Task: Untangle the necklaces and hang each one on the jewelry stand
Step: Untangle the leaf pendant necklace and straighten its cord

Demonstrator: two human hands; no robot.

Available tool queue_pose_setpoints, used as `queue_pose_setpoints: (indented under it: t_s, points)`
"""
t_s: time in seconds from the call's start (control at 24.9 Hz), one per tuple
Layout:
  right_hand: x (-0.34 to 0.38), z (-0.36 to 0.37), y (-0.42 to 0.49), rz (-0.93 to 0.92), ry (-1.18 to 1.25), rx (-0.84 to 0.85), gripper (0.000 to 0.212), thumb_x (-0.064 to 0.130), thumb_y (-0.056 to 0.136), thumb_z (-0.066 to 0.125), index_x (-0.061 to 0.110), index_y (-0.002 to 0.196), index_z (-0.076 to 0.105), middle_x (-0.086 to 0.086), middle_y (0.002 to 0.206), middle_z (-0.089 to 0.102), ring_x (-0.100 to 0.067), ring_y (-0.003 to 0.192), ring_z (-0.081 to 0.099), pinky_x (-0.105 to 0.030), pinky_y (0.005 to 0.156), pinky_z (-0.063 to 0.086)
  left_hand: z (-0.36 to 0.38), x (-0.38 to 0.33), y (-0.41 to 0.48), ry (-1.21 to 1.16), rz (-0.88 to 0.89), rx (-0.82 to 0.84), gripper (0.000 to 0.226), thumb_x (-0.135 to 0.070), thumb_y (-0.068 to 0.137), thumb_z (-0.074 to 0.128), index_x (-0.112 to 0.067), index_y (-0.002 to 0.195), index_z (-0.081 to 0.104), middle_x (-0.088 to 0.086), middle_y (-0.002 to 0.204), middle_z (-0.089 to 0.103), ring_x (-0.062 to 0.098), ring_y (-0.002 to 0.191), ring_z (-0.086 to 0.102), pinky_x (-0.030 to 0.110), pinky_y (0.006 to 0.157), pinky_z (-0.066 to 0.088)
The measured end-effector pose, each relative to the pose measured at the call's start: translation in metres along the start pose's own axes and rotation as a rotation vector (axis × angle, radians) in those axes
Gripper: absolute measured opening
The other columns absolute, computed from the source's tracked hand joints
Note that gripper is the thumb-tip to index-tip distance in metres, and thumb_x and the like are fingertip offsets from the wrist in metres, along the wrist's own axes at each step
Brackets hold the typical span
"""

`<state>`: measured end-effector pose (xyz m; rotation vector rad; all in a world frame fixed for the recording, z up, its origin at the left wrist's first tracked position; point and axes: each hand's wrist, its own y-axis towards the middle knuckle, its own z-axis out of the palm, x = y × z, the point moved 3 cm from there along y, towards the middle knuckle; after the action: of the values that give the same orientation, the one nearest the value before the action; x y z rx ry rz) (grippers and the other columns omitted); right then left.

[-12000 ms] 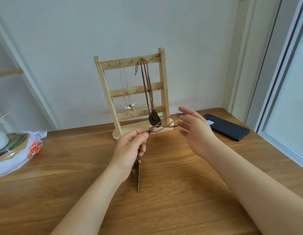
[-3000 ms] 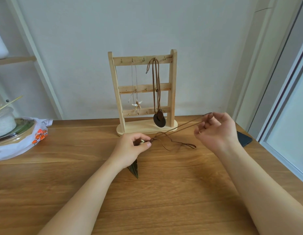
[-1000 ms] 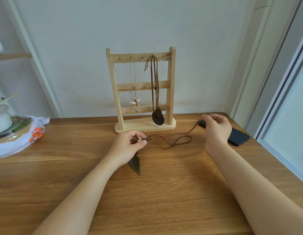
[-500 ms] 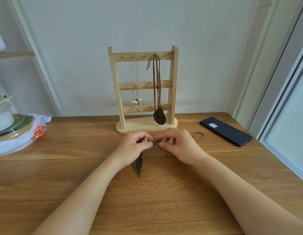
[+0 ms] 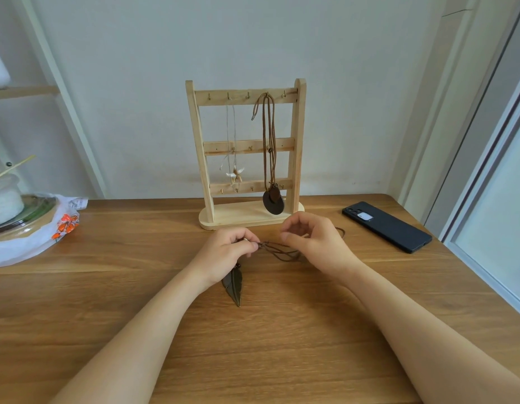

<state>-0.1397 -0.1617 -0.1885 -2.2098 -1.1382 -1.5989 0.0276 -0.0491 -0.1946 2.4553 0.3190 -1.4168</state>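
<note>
Head: feather necklace [image 5: 233,285], tip toward viewer

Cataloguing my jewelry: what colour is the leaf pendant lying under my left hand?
The pendant is dark bronze-brown; it shows in the head view.

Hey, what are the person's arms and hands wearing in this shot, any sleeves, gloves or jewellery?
Nothing that shows. The left hand and right hand are ungloved, with no rings visible. The left forearm and right forearm are bare down to the frame's edge: no sleeves, watch or bracelet in view.
</note>
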Motion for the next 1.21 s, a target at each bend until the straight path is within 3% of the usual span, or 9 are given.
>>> queue_pose_setpoints:
  t_s: [0.12, 0.24, 0.4, 0.52, 0.64, 0.72, 0.93, 1.09, 1.21]
  points:
    - [0.004, 0.008, -0.003, -0.093, -0.116, 0.101, 0.019, 0.016, 0.091, 0.073, 0.023, 0.109, 0.076, 0.006, 0.093, 0.074, -0.009, 0.082, 0.066, -0.018, 0.074, 0.053, 0.002, -0.001, 0.0, -0.006, -0.01, 0.021, 0.017, -0.015, 0.096, 0.061, -0.019, 0.085, 0.074, -0.008, 0.068, 0.062, 0.005, 0.072, 0.056, 0.029, 0.074, 0.042]
    - [0.006, 0.013, -0.001, -0.139, -0.169, 0.105, 0.011, 0.013, 0.09, 0.074, 0.019, 0.098, 0.078, 0.006, 0.088, 0.074, -0.009, 0.079, 0.066, -0.019, 0.072, 0.052, 0.003, -0.004, 0.001, 0.0, -0.022, 0.033, 0.019, -0.015, 0.095, 0.06, -0.018, 0.083, 0.073, -0.008, 0.065, 0.059, 0.0, 0.064, 0.053, 0.027, 0.069, 0.038]
    - [-0.001, 0.013, 0.0, 0.012, -0.036, 0.084, 0.002, 0.013, 0.095, 0.066, 0.013, 0.095, 0.068, -0.009, 0.085, 0.068, -0.01, 0.069, 0.058, -0.024, 0.07, 0.05, 0.005, -0.002, -0.001, 0.006, -0.034, 0.031, 0.019, -0.017, 0.096, 0.059, -0.019, 0.085, 0.073, -0.006, 0.069, 0.06, 0.008, 0.073, 0.055, 0.029, 0.073, 0.04]
    - [-0.004, 0.012, 0.001, 0.105, 0.087, 0.056, 0.003, 0.017, 0.097, 0.063, 0.015, 0.099, 0.065, -0.011, 0.093, 0.07, -0.021, 0.081, 0.062, -0.034, 0.08, 0.051, 0.004, 0.0, 0.0, 0.004, -0.04, 0.021, 0.02, -0.017, 0.096, 0.059, -0.022, 0.082, 0.073, -0.009, 0.066, 0.06, 0.008, 0.072, 0.055, 0.03, 0.073, 0.04]
    - [0.004, 0.011, -0.001, -0.012, -0.028, 0.117, 0.018, 0.018, 0.091, 0.073, 0.021, 0.109, 0.072, -0.002, 0.098, 0.073, -0.009, 0.087, 0.067, -0.021, 0.078, 0.054, 0.002, 0.001, 0.001, -0.008, -0.027, 0.015, 0.02, -0.017, 0.095, 0.06, -0.022, 0.081, 0.073, -0.01, 0.066, 0.059, 0.008, 0.071, 0.054, 0.03, 0.073, 0.041]
    - [0.006, 0.013, -0.001, -0.044, -0.085, 0.138, 0.014, 0.016, 0.091, 0.074, 0.02, 0.104, 0.076, 0.001, 0.093, 0.075, -0.007, 0.079, 0.066, -0.023, 0.075, 0.056, 0.002, 0.0, 0.001, -0.005, -0.017, 0.021, 0.018, -0.016, 0.095, 0.06, -0.021, 0.083, 0.073, -0.009, 0.066, 0.059, 0.007, 0.07, 0.054, 0.028, 0.073, 0.041]
    - [0.002, 0.015, -0.001, 0.112, 0.284, 0.149, 0.008, 0.015, 0.093, 0.064, 0.015, 0.086, 0.068, -0.007, 0.086, 0.065, -0.013, 0.074, 0.056, -0.031, 0.075, 0.046, 0.006, 0.001, 0.0, 0.01, -0.014, 0.038, 0.017, -0.016, 0.095, 0.061, -0.019, 0.084, 0.074, -0.005, 0.07, 0.061, 0.009, 0.073, 0.056, 0.03, 0.075, 0.043]
    - [0.001, 0.014, 0.002, 0.172, 0.296, 0.322, 0.015, 0.027, 0.084, 0.057, 0.016, 0.086, 0.067, -0.006, 0.093, 0.063, -0.023, 0.094, 0.054, -0.043, 0.094, 0.038, 0.002, 0.002, 0.003, 0.031, -0.026, -0.013, 0.017, -0.017, 0.095, 0.061, -0.021, 0.085, 0.074, -0.004, 0.073, 0.063, 0.011, 0.075, 0.057, 0.031, 0.075, 0.044]
    - [0.004, -0.002, 0.006, 0.216, 0.56, 0.115, 0.015, 0.023, 0.078, 0.059, 0.014, 0.082, 0.07, -0.001, 0.092, 0.066, -0.019, 0.093, 0.056, -0.039, 0.087, 0.041, -0.004, 0.009, 0.005, 0.057, -0.053, -0.086, 0.013, -0.02, 0.095, 0.064, -0.025, 0.088, 0.074, -0.004, 0.077, 0.068, 0.012, 0.079, 0.061, 0.031, 0.077, 0.047]
